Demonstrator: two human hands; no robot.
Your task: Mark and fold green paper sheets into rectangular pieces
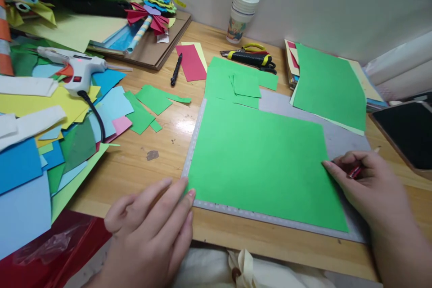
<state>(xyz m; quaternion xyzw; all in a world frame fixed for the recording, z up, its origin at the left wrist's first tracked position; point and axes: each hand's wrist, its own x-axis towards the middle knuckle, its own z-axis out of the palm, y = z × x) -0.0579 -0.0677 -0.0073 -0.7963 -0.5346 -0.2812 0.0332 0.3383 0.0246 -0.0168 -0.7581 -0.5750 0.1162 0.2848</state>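
Observation:
A large green sheet of paper (259, 162) lies flat on a grey cutting mat (276, 101) with a marked border. At the sheet's lower left corner rests my left hand (151, 229), its fingers stretched out and touching the paper edge. My right hand (367, 184) is at the sheet's right edge, thumb and forefinger against it. Tucked in its curled fingers is a red pencil (355, 171), mostly hidden. Smaller green paper pieces (246, 85) overlap the mat's upper left part.
Coloured paper scraps (74, 112) and a white glue gun (81, 69) crowd the left. Behind the mat lie a black-and-yellow cutter (251, 57) and stacked paper cups (239, 18). A black pen (176, 69) is beside red paper (192, 63). A paper stack (330, 85) stands back right.

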